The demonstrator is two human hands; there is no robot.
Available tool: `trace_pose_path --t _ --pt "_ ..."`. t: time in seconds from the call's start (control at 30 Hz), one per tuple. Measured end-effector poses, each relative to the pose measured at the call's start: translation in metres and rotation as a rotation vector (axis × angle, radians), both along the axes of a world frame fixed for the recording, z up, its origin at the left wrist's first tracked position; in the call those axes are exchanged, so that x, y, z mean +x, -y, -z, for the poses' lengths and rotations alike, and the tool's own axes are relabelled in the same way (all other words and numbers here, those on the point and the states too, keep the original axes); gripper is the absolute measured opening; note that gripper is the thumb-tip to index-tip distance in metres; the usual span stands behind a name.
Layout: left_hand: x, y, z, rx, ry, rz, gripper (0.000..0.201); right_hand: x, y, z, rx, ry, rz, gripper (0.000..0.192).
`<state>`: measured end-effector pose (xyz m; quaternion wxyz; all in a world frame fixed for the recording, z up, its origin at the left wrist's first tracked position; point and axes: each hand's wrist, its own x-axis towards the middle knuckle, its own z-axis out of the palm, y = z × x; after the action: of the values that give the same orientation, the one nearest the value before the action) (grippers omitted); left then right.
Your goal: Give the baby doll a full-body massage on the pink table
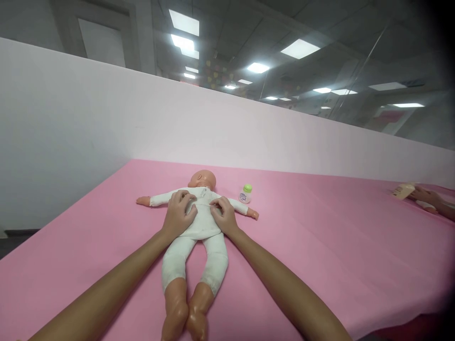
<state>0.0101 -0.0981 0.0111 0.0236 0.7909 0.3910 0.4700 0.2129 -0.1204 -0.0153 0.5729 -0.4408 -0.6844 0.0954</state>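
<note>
A baby doll with a white cloth body and bare plastic head, hands and legs lies stretched out on a pink-covered table. Its arms are spread to both sides; the head is turned so that an ear shows. My left hand rests on the left side of the doll's torso, fingers curved and apart. On the torso's right side lies my right hand, its fingers also bent and spaced, thumb toward the middle. Both palms are hidden. A small clear bottle with a green cap stands just beyond the doll's right-hand arm.
At the far right edge another person's hand is by a pale yellow object, with part of a second doll below. A low white partition runs behind the table, with glass and ceiling lights above it.
</note>
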Motion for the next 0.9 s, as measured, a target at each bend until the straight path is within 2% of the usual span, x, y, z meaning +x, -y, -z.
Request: trace_pose_path --t 0.23,0.57,0.8,0.9 --pt "-0.0016 -0.0017 0.0018 -0.020 0.000 0.050 0.031 -0.0006 0.0010 -0.0016 0.016 0.013 -0.028 0.019" --pt "-0.0024 -0.0015 0.0000 -0.092 -0.010 0.058 0.020 -0.0009 -0.0029 0.0014 -0.027 -0.004 -0.009 0.002" --pt "-0.0025 -0.0015 -0.0002 -0.103 0.016 0.053 0.021 -0.0026 -0.0006 0.0000 0.032 -0.011 0.005 0.006" --pt "-0.0031 -0.0048 0.0029 -0.090 0.059 0.032 0.020 -0.0022 -0.0002 -0.0009 0.043 -0.002 -0.012 0.015"
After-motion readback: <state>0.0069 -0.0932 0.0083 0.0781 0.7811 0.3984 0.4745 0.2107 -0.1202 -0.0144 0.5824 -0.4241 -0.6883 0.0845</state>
